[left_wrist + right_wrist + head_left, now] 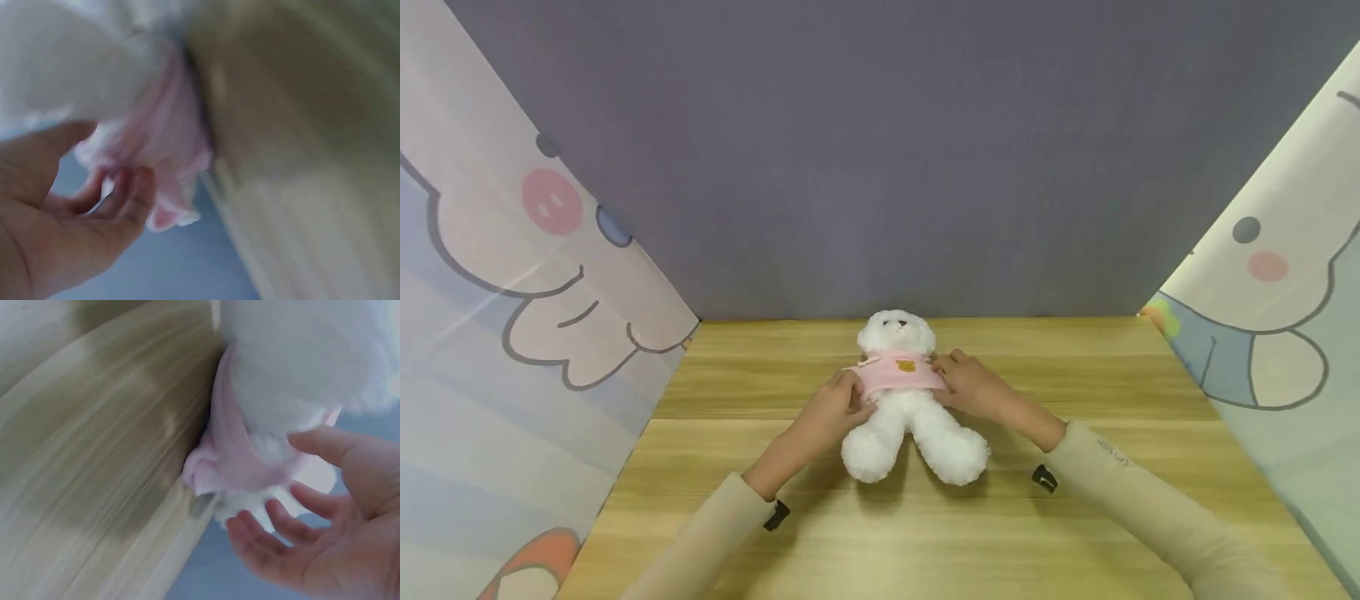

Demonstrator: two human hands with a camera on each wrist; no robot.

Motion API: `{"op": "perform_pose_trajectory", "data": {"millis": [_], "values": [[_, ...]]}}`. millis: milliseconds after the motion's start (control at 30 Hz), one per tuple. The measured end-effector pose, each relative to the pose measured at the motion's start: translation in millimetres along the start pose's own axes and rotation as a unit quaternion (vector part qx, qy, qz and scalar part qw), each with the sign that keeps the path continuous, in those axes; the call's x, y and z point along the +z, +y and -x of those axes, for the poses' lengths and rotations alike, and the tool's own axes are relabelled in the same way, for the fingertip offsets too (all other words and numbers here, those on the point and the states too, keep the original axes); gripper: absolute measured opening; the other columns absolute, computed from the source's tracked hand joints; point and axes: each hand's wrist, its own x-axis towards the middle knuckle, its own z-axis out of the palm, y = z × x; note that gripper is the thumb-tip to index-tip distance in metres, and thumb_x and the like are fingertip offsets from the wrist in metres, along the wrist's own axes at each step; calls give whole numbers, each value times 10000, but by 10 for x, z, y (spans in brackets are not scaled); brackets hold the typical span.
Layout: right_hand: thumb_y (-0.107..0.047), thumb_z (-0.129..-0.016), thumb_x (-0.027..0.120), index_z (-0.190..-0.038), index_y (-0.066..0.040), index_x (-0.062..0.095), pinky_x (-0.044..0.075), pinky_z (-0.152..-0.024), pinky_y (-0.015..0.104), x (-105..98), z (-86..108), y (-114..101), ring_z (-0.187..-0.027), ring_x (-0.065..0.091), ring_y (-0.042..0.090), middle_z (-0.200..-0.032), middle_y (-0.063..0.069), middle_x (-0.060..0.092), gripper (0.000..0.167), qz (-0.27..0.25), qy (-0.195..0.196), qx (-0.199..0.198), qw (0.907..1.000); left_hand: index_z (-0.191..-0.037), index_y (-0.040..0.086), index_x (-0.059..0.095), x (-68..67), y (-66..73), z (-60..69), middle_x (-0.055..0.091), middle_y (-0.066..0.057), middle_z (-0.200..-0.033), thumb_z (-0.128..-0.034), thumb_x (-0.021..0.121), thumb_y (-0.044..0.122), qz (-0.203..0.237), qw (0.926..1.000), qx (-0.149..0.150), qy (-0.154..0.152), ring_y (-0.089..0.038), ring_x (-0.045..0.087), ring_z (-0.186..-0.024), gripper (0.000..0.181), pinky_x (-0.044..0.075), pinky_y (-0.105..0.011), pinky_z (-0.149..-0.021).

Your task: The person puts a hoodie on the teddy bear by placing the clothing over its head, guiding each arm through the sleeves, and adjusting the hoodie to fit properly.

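A grey wall (917, 167) stands behind a wood-grain counter (962, 542), with cartoon-printed panels (490, 350) on either side. The white bear (910, 403), in a pink shirt (886, 377), lies on its back on the counter near its far edge. Its long axis runs away from the person, head toward the wall, feet splayed toward the person, face and shirt print upward.

The bear lies between the hands. The left hand (835, 408) is at one side of it, fingers bent against the shirt and thumb beside the hem; blur leaves it unclear whether they pinch the cloth. The right hand (973, 387) is at the other side by the shirt's edge, fingers loosely bent and thumb well apart from them. Pale sleeves (1120, 475) cover both forearms.
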Motion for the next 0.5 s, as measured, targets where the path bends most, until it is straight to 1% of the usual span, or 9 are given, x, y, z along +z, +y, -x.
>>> {"op": "perform_pose_trajectory", "data": {"millis": [33,67,133,167,233,300,367,433,500], "values": [[-157,-950,702,-1349,-17,538,519,-848,431,-14,-17,-43,-987,576,287,-1213,191,567,453,-14,39,-88,10000,-946,56,528,12,-15,-1,536,-63,-889,-927,756,137,116,9999,-1,-10,-164,543,-774,243,500,-278,-652],[-145,-950,690,-1352,-20,537,518,-871,434,-16,-42,-90,-1009,576,291,-1218,187,568,448,2,104,-213,9997,-942,57,535,32,-28,-5,545,-57,-889,-934,744,116,138,9999,45,24,-160,558,-778,217,506,-263,-662],[-146,-946,685,-1321,-32,553,514,-888,429,3,-105,-196,-1015,575,289,-1198,163,579,413,113,263,-531,9982,-947,49,554,84,-38,-25,570,-58,-914,-949,715,80,247,9995,175,135,-159,598,-819,164,536,-247,-702],[-153,-942,686,-1279,-42,572,512,-879,424,19,-143,-250,-1005,571,287,-1170,146,588,372,230,343,-701,9967,-949,47,564,110,-31,-36,582,-58,-925,-954,701,63,336,9989,246,215,-169,616,-835,138,549,-248,-715],[-200,-952,691,-1163,-47,600,502,-814,399,59,-221,-341,-941,550,274,-1081,111,595,276,667,523,-1056,9908,-967,40,579,151,5,-56,604,-70,-948,-974,667,57,587,9973,309,319,-187,639,-865,90,564,-255,-735],[-247,-956,700,-1063,-53,592,488,-721,367,109,-299,-393,-869,533,260,-992,84,585,247,1198,820,-1280,9811,-979,27,589,191,48,-77,622,-83,-969,-985,646,41,871,9944,343,481,-203,661,-898,59,579,-255,-752],[-254,-950,708,-979,-59,576,483,-645,348,153,-371,-407,-809,543,252,-904,67,586,237,1706,1147,-1406,9685,-980,14,600,227,81,-98,647,-91,-957,-988,636,21,1088,9910,436,650,-215,675,-890,37,581,-253,-747],[-254,-939,718,-899,-64,569,482,-567,335,192,-443,-387,-707,559,229,-794,49,587,245,2104,1442,-1446,9561,-987,11,608,256,107,-128,663,-89,-947,-983,641,16,1179,9889,588,686,-204,678,-876,33,578,-245,-745],[-256,-927,729,-840,-67,570,487,-508,338,214,-509,-350,-607,557,204,-692,38,573,262,2447,1645,-1392,9453,-1009,4,608,281,121,-179,678,-94,-965,-984,638,19,1289,9866,773,636,-194,679,-885,42,575,-243,-763]]}}
